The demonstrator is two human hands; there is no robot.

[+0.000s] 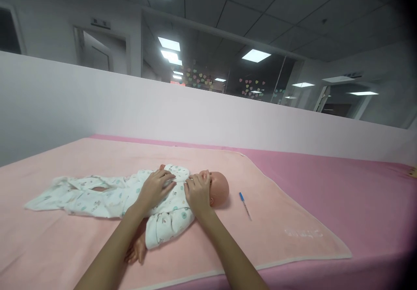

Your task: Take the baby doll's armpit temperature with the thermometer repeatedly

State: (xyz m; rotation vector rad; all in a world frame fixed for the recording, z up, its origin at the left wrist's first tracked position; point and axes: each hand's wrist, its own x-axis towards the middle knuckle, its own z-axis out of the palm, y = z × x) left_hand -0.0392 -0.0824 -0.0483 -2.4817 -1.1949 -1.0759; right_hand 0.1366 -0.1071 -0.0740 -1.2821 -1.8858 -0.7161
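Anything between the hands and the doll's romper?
Nothing visible. The left hand and right hand both rest directly on the romper near the doll's collar. The pen lies apart, beside the head.

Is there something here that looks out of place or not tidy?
Yes. A blue pen lies loose on the pink blanket beside the doll. The romper is only half on, its legs flat and empty.

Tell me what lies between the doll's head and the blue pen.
Nothing: the head view shows only a bare stretch of the pale pink blanket between the doll's head and the blue pen, which lies apart from the head on that blanket.
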